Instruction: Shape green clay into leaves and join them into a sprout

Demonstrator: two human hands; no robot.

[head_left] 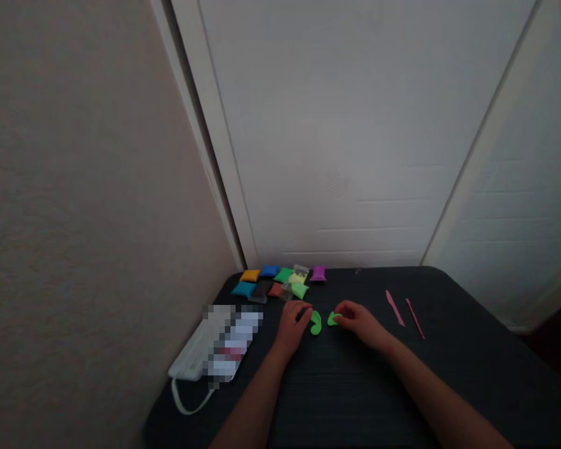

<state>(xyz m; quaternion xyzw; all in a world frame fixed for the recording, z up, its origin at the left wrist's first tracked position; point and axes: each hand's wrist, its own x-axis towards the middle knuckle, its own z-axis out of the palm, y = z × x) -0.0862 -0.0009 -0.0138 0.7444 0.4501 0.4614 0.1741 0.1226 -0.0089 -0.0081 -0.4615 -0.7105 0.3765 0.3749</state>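
Two bright green pieces of modelling clay are at the middle of the dark table [327, 374]. The left piece of clay [316, 324] is curved like a comma, and my left hand [293, 321] has its curled fingers and thumb at its upper left edge. Slightly apart to the right, a smaller piece of clay [333, 319] is pinched between the thumb and fingertips of my right hand [358, 321]. Part of that smaller piece is hidden behind the fingers. Both hands are low over the tabletop.
Beyond my hands lie several small clay packets, including an orange packet [250, 275], a light green packet [300, 290] and a purple packet [318, 273]. A pink plastic knife [395, 308] and a thin pink tool [415, 318] lie right. A blurred phone [238, 346] and white corded block [191, 362] lie left.
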